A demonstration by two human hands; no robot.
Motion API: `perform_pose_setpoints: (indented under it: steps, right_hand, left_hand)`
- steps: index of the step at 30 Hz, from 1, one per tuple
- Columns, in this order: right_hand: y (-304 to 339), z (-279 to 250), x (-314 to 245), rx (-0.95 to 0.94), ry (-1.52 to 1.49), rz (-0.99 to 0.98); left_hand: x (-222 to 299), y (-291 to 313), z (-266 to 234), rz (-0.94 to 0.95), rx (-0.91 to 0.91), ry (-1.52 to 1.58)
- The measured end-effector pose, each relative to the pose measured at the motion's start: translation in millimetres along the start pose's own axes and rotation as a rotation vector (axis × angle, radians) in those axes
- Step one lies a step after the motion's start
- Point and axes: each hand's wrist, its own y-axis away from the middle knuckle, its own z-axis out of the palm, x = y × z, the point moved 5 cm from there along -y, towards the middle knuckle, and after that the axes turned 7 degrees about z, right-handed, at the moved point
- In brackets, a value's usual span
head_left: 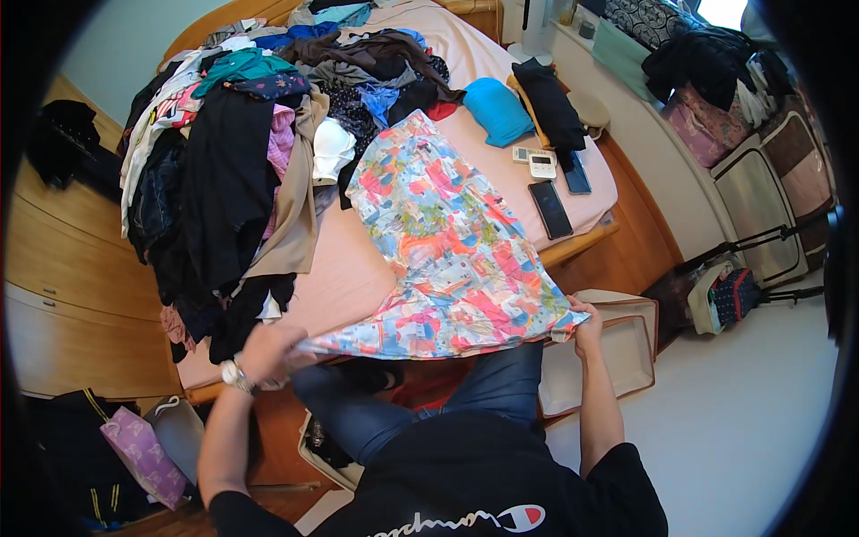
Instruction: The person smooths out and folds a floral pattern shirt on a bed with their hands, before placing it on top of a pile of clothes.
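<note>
A colourful patterned dress (pixel 447 242) lies spread on the bed, its narrow end pointing away and its wide hem toward me. My left hand (pixel 273 353), with a watch on the wrist, grips the hem's left corner; motion blurs the fingers a little. At the other end of the hem, my right hand (pixel 585 326) pinches the right corner. Between both hands the hem is stretched almost straight, just above my knees. Left of the dress lies a large heap of clothes (pixel 224 170), with a white bra (pixel 332 150) at its edge.
On the bed's right lie a blue folded garment (pixel 497 111), dark folded clothes (pixel 548 103), a small white timer (pixel 541 165) and a black phone (pixel 550 209). An open fabric storage box (pixel 608 362) stands by my right knee. A purple bag (pixel 143 455) sits at lower left.
</note>
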Motion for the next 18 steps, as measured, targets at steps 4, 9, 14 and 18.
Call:
perform_pose_setpoints:
  steps: [4, 9, 14, 18]
  right_hand:
    - [7, -5, 4, 0.011, -0.011, 0.014]
    - [21, -14, 13, 0.102, 0.098, -0.005]
    - [23, 3, 15, 0.051, 0.092, -0.016]
    - [25, -7, 11, 0.015, 0.102, -0.073]
  left_hand:
    - [-36, -95, -73, 0.115, -0.162, -0.236]
    - [-79, -272, -102, 0.205, -0.133, -0.485]
    - [-82, -373, -33, 0.221, 0.446, -0.727]
    - [-19, -374, 106, -0.027, 0.34, -0.251]
